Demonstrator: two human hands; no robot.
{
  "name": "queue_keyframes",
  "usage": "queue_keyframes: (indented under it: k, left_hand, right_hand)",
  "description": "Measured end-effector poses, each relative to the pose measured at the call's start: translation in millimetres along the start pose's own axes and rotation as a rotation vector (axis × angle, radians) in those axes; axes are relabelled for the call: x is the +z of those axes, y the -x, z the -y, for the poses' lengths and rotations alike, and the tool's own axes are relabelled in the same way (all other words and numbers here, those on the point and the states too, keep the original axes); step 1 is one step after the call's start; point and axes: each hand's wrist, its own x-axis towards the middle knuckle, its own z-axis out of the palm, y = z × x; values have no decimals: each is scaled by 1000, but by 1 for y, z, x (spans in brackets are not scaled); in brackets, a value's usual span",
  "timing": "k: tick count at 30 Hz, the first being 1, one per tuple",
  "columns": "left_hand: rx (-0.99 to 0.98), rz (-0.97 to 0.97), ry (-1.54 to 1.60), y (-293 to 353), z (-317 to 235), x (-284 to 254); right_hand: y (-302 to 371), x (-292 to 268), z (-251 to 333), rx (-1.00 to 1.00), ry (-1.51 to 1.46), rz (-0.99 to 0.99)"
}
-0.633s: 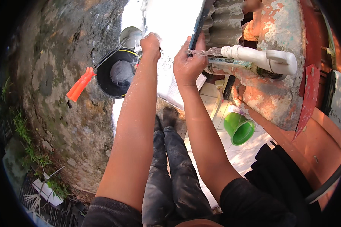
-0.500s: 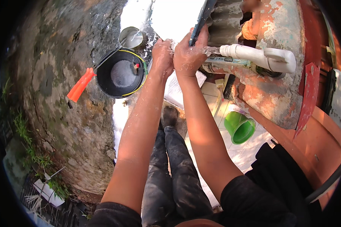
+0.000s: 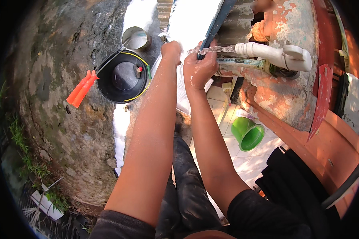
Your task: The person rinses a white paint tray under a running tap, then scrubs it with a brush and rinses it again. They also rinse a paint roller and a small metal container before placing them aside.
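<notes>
A glaring white panel (image 3: pixel 193 24) with a dark blue-grey strip (image 3: pixel 219 22) along its right edge slants up to the top of the view. My right hand (image 3: pixel 200 68) is closed around the lower end of that strip, its fingertips partly hidden. Closed fingers of my left hand (image 3: pixel 171 53) are at the panel's lower left edge; what lies beneath them is hidden. From a white tap (image 3: pixel 267 55), water runs over my right hand and the strip's lower end. White suds or spots cling to my right hand.
Left of my arms sit a black bucket (image 3: pixel 103 85) with a yellow rim line and a tin can (image 3: pixel 145 41). Orange handles (image 3: pixel 81 88) of a long-shafted tool stick out beside them. A green pail (image 3: pixel 247 133) lies tipped on the tiles, near a peeling wall (image 3: pixel 283 95).
My left hand has drawn slightly apart from my right hand. The panel's visible lower part has shifted right, and the water now strikes the strip's lower end.
</notes>
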Motion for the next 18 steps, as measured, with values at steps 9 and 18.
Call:
queue_keyframes:
  k: [9, 18]
  left_hand:
    - [5, 345, 387, 101, 4, -9]
    - [-109, -77, 157, -46, 26, -35]
  right_hand:
    - [-29, -8, -21, 11, 0, -32]
    - [8, -21, 20, 202, -2, 149]
